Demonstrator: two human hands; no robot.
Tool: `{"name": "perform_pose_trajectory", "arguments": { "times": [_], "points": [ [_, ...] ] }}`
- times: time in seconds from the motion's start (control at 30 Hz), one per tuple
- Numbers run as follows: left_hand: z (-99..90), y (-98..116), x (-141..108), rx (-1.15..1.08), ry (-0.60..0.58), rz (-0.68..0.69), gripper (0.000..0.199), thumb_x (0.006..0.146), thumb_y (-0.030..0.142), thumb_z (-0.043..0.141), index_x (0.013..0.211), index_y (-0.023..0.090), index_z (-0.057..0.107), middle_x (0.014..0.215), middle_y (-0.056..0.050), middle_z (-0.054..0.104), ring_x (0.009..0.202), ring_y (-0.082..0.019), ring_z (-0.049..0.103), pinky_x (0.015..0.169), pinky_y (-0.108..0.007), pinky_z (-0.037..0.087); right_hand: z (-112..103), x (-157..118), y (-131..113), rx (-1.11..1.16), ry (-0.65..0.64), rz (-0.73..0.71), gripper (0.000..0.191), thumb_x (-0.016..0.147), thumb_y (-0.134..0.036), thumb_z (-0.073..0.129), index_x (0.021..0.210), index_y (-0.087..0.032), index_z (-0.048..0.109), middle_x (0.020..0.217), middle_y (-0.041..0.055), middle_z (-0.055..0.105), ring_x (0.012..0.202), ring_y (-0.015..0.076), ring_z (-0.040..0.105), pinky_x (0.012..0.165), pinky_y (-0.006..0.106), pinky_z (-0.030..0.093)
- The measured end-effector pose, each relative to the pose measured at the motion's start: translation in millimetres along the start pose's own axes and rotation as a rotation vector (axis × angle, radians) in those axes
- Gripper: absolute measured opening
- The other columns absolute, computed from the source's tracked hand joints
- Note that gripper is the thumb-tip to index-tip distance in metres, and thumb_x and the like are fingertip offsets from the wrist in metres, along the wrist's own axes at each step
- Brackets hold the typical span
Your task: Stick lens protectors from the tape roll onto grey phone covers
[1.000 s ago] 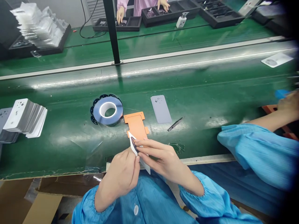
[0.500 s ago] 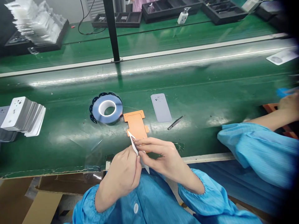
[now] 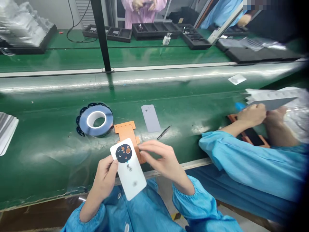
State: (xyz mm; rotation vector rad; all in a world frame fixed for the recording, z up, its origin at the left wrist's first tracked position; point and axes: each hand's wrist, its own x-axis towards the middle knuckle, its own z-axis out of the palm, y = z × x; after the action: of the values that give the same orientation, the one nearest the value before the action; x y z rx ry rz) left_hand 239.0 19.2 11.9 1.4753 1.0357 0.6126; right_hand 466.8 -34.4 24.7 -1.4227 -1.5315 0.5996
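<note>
My left hand [image 3: 106,175] grips a white phone back cover [image 3: 131,183] by its left edge, tilted with its broad face toward me. A round black camera sticker [image 3: 123,154] with several holes covers its upper part. My right hand [image 3: 160,158] is off the cover to its right, fingers apart, with nothing visible in them. Behind the cover lies an orange T-shaped jig [image 3: 126,129], partly hidden. A roll of blue tape [image 3: 96,121], ringed by black stickers [image 3: 79,120], sits left of the jig. Right of it rest a grey phone back cover [image 3: 151,118] and dark tweezers [image 3: 164,132].
A stack of white covers [image 3: 7,132] stands at far left. On the right a co-worker's hands [image 3: 253,114] hold a grey sheet beside another orange jig [image 3: 243,138]. A metal rail and a black post [image 3: 100,35] cross behind. Black trays [image 3: 156,31] line the back.
The white cover has turned from edge-on to face me, showing the black sticker. My right hand has come away from it. The view has swung to the right.
</note>
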Motion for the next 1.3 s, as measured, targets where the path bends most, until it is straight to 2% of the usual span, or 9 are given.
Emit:
{"name": "perform_pose_trajectory", "arguments": {
  "times": [0.13, 0.23, 0.4, 0.57, 0.67, 0.8, 0.93, 1.03, 1.3],
  "points": [
    [-5.5, -16, 6, -0.215, -0.022, -0.107, 0.039, 0.092, 0.046, 0.057, 0.074, 0.013, 0.068, 0.067, -0.003, 0.063, 0.063, -0.016, 0.052, 0.058, -0.025, 0.04, -38, 6, 57, -0.405, 0.283, 0.417, 0.027, 0.094, -0.043, 0.062, 0.092, -0.019, 0.075, 0.089, 0.0081, 0.077, 0.083, 0.0229, 0.072, 0.08, 0.035, 0.055],
    [-2.3, -19, 10, -0.433, -0.045, -0.238, 0.036, 0.084, 0.048, 0.066, 0.079, 0.013, 0.07, 0.066, -0.002, 0.065, 0.056, -0.015, 0.053, 0.052, -0.024, 0.039, -61, 12, 101, -0.624, 0.234, 0.785, 0.044, 0.088, -0.058, 0.064, 0.097, -0.016, 0.073, 0.088, 0.0126, 0.077, 0.087, 0.0298, 0.072, 0.08, 0.039, 0.051],
    [12.3, -8, 13, -0.826, -0.092, -0.426, 0.035, 0.076, 0.041, 0.069, 0.096, 0.012, 0.072, 0.07, -0.004, 0.072, 0.054, -0.017, 0.06, 0.053, -0.026, 0.046, -64, 15, 132, -0.606, 0.196, 0.817, 0.033, 0.086, -0.046, 0.062, 0.096, -0.016, 0.072, 0.088, 0.0118, 0.077, 0.089, 0.0285, 0.071, 0.082, 0.037, 0.048],
    [18.3, -11, 12, -1.133, -0.21, -0.666, 0.037, 0.079, 0.038, 0.061, 0.096, 0.008, 0.074, 0.083, -0.014, 0.078, 0.068, -0.024, 0.071, 0.066, -0.033, 0.054, -42, 12, 100, -0.168, 0.314, 0.667, 0.03, 0.08, -0.046, 0.066, 0.084, -0.016, 0.066, 0.077, 0.0072, 0.071, 0.068, 0.0197, 0.066, 0.067, 0.031, 0.05],
    [17.7, -17, 12, -1.21, -0.318, -0.595, 0.048, 0.082, 0.041, 0.054, 0.106, 0.004, 0.073, 0.097, -0.019, 0.078, 0.082, -0.028, 0.074, 0.074, -0.034, 0.055, -18, 5, 59, 0.256, 0.224, 0.608, 0.036, 0.079, -0.052, 0.071, 0.082, -0.018, 0.06, 0.062, -0.0007, 0.062, 0.051, 0.0129, 0.055, 0.05, 0.024, 0.042],
    [16.5, -17, 9, -1.203, -0.423, -0.575, 0.057, 0.081, 0.048, 0.052, 0.109, 0.002, 0.072, 0.095, -0.02, 0.078, 0.079, -0.027, 0.074, 0.068, -0.031, 0.053, 15, -11, 6, 0.539, 0.026, 0.597, 0.036, 0.081, -0.05, 0.073, 0.077, -0.02, 0.054, 0.055, -0.0045, 0.056, 0.045, 0.0099, 0.049, 0.044, 0.022, 0.038],
    [21.7, -11, 1, -1.112, -0.212, -0.549, 0.047, 0.08, 0.052, 0.06, 0.088, 0.008, 0.074, 0.073, -0.012, 0.074, 0.06, -0.02, 0.066, 0.056, -0.028, 0.048, 38, -24, -25, 0.702, -0.099, 0.584, 0.032, 0.086, -0.046, 0.069, 0.078, -0.021, 0.051, 0.065, -0.0001, 0.064, 0.057, 0.0121, 0.058, 0.052, 0.022, 0.044],
    [29.3, -10, -7, -0.997, -0.071, -0.489, 0.048, 0.08, 0.059, 0.066, 0.085, 0.011, 0.072, 0.067, -0.007, 0.071, 0.055, -0.018, 0.062, 0.056, -0.028, 0.048, 50, -28, -34, 0.708, -0.147, 0.624, 0.025, 0.084, -0.039, 0.071, 0.082, -0.02, 0.055, 0.06, -0.0041, 0.057, 0.052, 0.0095, 0.051, 0.048, 0.02, 0.039],
    [34.2, -29, -25, -0.762, -0.042, -0.178, 0.06, 0.081, 0.063, 0.07, 0.12, 0.017, 0.067, 0.114, -0.013, 0.073, 0.101, -0.03, 0.069, 0.092, -0.044, 0.053, 59, -25, -50, 0.677, -0.099, 0.664, 0.023, 0.075, -0.036, 0.076, 0.079, -0.019, 0.061, 0.051, -0.0075, 0.049, 0.045, 0.0074, 0.042, 0.045, 0.02, 0.036]
  ]
}}
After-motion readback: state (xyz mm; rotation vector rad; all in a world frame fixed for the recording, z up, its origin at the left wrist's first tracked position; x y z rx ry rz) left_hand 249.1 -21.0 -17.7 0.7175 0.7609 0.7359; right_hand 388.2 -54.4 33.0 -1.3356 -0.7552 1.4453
